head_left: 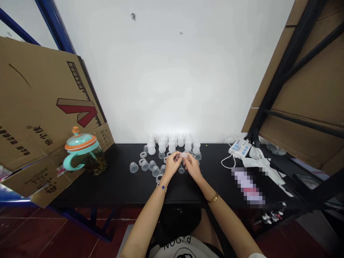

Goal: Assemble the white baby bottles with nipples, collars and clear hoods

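Observation:
My left hand (173, 165) and my right hand (192, 166) meet over the black table, fingertips closed on a small clear plastic ring (184, 154) held between them. Just below it, between the hands, a clear nipple-like piece (181, 170) shows on the table. Left of my left hand lie several clear dome caps (133, 167) and clear rings (143, 154). Behind the hands stand several white baby bottles (161, 146) in rows near the wall. Some clear pieces are partly hidden by my hands.
A pitcher (84, 152) with a turquoise and orange lid stands at the left, beside a large cardboard sheet (40, 100). To the right are a white power strip (240, 147) with a cable, crumpled white paper (268, 170) and a pixelated item (248, 186). The table's front edge is near my forearms.

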`<state>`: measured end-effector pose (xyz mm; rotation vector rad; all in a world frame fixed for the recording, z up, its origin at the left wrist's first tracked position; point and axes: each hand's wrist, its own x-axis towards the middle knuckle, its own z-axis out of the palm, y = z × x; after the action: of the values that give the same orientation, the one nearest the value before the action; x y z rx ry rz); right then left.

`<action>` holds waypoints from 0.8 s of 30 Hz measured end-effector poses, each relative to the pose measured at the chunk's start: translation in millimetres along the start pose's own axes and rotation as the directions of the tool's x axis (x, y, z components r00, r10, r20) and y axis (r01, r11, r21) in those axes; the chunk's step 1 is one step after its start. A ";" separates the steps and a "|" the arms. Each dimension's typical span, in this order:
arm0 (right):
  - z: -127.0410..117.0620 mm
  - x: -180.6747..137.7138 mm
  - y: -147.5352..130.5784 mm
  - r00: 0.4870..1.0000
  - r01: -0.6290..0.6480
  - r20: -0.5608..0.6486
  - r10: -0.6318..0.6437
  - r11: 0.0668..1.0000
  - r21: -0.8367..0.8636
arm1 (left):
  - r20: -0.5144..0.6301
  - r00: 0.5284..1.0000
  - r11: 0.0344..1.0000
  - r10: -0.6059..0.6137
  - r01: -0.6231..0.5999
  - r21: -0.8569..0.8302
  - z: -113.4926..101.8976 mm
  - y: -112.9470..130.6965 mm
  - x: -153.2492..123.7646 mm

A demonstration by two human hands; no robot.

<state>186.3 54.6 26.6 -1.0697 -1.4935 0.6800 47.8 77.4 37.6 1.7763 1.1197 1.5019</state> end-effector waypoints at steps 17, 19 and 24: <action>-1.1 -0.6 0.5 0.999 0.027 0.020 -0.025 0.996 -0.084 | 0.035 0.999 0.998 0.030 -0.028 -0.055 1.5 -3.3 -0.2; -0.8 -0.6 0.6 0.999 0.027 0.022 -0.025 0.995 -0.099 | 0.039 0.999 0.997 0.020 -0.017 -0.078 1.4 -2.9 0.0; -0.6 -0.7 0.7 1.000 0.017 0.028 -0.014 0.994 -0.104 | 0.047 0.999 0.991 -0.011 0.017 -0.130 0.8 0.7 0.0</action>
<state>187.0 54.2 25.7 -1.1305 -1.5732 0.6133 48.7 77.1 38.1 1.7020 0.9870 1.4832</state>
